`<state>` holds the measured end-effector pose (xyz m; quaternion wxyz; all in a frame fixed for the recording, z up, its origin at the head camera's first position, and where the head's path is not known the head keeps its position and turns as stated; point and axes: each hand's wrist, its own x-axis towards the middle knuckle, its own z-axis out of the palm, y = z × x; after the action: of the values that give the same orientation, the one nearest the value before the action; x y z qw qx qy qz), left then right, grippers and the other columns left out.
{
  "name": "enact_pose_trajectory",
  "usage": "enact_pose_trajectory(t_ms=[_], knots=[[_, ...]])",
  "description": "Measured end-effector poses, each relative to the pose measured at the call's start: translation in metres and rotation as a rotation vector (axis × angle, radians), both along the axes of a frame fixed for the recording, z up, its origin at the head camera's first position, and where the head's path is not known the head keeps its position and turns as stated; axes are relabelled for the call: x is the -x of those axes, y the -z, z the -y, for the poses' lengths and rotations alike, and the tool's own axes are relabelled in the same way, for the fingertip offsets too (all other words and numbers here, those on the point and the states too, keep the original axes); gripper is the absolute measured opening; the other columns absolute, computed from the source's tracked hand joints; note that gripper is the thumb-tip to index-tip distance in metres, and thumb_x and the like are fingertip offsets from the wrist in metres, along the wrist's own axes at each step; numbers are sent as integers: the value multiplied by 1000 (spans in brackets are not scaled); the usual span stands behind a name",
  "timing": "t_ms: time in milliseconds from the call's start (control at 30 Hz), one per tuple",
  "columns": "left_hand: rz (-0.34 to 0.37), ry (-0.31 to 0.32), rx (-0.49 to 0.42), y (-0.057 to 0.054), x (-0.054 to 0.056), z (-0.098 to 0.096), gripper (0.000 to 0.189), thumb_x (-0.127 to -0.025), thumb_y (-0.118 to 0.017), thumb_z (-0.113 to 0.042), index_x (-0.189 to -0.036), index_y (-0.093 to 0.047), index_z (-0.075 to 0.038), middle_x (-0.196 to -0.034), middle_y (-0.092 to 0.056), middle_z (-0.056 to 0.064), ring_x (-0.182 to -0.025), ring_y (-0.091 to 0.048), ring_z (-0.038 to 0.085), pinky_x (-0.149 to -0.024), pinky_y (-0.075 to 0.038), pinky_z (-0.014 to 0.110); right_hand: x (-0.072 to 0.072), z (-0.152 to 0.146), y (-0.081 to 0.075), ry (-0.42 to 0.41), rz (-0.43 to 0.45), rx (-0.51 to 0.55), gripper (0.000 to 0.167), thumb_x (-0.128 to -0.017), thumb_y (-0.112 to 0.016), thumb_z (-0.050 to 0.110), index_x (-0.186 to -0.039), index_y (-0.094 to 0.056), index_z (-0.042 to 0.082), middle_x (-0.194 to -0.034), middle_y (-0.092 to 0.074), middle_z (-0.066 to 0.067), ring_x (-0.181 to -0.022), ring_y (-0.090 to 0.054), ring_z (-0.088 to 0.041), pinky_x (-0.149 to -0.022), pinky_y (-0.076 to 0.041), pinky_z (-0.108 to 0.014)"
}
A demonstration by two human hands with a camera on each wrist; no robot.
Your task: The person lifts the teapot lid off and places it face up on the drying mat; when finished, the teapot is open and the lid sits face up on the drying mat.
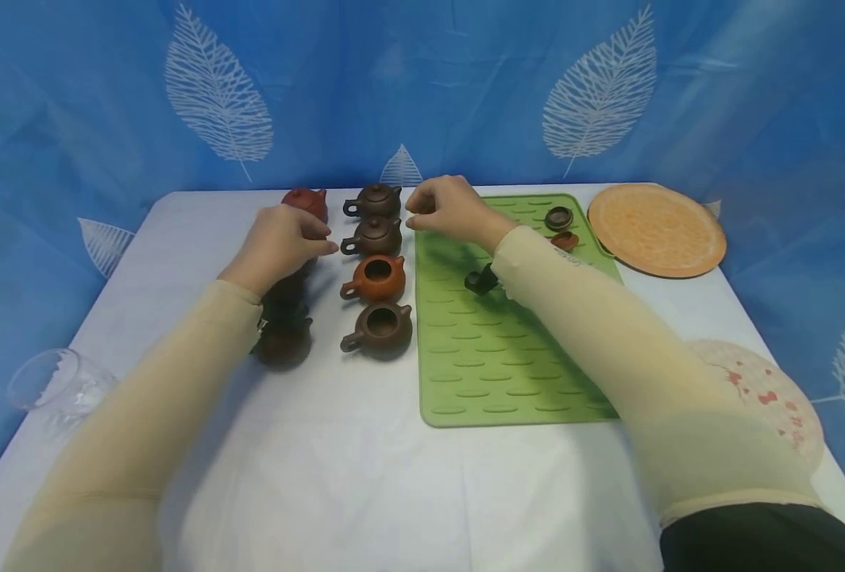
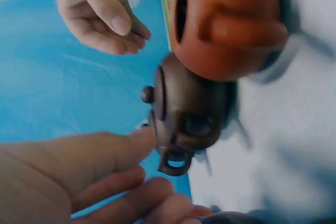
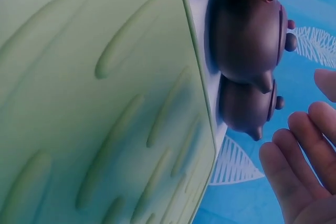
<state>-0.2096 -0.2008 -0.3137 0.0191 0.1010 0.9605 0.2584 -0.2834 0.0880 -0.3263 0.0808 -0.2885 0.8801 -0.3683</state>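
My left hand (image 1: 275,246) hovers over the left row of small teapots, loosely bent fingers holding nothing. Partly behind it are a red teapot (image 1: 306,200) at the back and a dark brown one (image 1: 284,347) nearer. My right hand (image 1: 454,208), also holding nothing, hangs over the mat's far left edge, beside two lidded dark brown teapots (image 1: 378,237). In the right wrist view its fingers (image 3: 296,166) are apart from them. Nearer in that middle row stand a lidless orange teapot (image 1: 387,280) and a lidless brown teapot (image 1: 385,343). My left forearm hides part of the left row.
A green ridged mat (image 1: 494,381) bears a dark lid (image 1: 558,218), a reddish lid (image 1: 564,241) and a small black piece (image 1: 478,281) by my right sleeve. Right of it lie an orange round mat (image 1: 654,230) and a pale spotted disc (image 1: 773,397). A clear glass (image 1: 58,381) lies far left.
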Motion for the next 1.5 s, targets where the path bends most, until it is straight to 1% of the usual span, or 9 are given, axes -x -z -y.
enact_pose_trajectory(t_ms=[100, 167, 333, 467, 633, 800, 1000, 1233, 1500], knots=[[31, 21, 9, 7, 8, -1, 38, -92, -84, -24, -119, -78, 3, -109, -77, 18, -116, -62, 39, -102, -46, 54, 2, 4, 5, -6, -11, -14, 30, -96, -79, 15, -120, -74, -2, -113, -74, -12, -105, -67, -23, -93, -52, -36], [60, 34, 35, 10, 12, -4, 42, -93, -83, -27, -121, -77, 3, -112, -76, 18, -118, -60, 41, -105, -42, 55, 2, 6, 8, -12, -23, -24, 29, -96, -79, 15, -119, -74, -2, -112, -75, -12, -104, -67, -23, -93, -52, -36], [100, 69, 97, 10, 19, -10, 46, -95, -81, -30, -125, -74, 5, -118, -74, 20, -119, -62, 41, -107, -41, 57, 5, 13, 13, -7, -58, -50, 28, -95, -79, 15, -118, -75, -1, -109, -75, -10, -103, -65, -23, -92, -51, -37], [104, 84, 119, 8, 23, -12, 43, -95, -81, -28, -123, -75, 4, -117, -75, 19, -118, -64, 38, -104, -46, 55, 6, 20, 13, -12, -66, -58, 29, -95, -80, 17, -118, -74, 0, -110, -74, -10, -105, -65, -23, -94, -50, -36], [133, 79, 110, 6, 24, -11, 34, -96, -79, -27, -117, -80, 0, -107, -78, 14, -100, -66, 32, -88, -50, 48, 6, 28, 13, -29, -83, -71, 29, -95, -80, 18, -117, -74, 0, -111, -74, -10, -106, -65, -23, -96, -50, -36], [137, 97, 120, 7, 27, -13, 26, -96, -80, -25, -110, -83, -3, -95, -79, 9, -84, -62, 27, -72, -47, 40, 3, 31, 12, -4, -74, -87, 29, -95, -80, 18, -118, -74, 0, -113, -73, -10, -108, -65, -22, -97, -50, -36], [156, 77, 122, 8, 29, -15, 26, -95, -82, -25, -110, -83, -3, -93, -78, 8, -85, -62, 27, -71, -47, 39, 2, 35, 11, -15, -75, -102, 31, -96, -80, 18, -120, -73, 0, -117, -73, -11, -111, -65, -22, -99, -49, -34], [181, 32, 68, 7, 30, -17, 26, -96, -80, -25, -111, -83, -4, -94, -78, 8, -84, -61, 27, -70, -47, 39, 2, 39, 9, -31, -75, -117, 34, -98, -78, 21, -124, -72, 0, -120, -73, -10, -115, -64, -22, -101, -48, -34], [206, 19, 67, 6, 33, -18, 25, -96, -81, -24, -108, -83, -3, -83, -75, 10, -77, -59, 26, -66, -45, 38, 5, 45, 8, -69, -116, -147, 31, -101, -75, 22, -124, -76, 2, -121, -75, -8, -119, -64, -23, -103, -46, -34]])
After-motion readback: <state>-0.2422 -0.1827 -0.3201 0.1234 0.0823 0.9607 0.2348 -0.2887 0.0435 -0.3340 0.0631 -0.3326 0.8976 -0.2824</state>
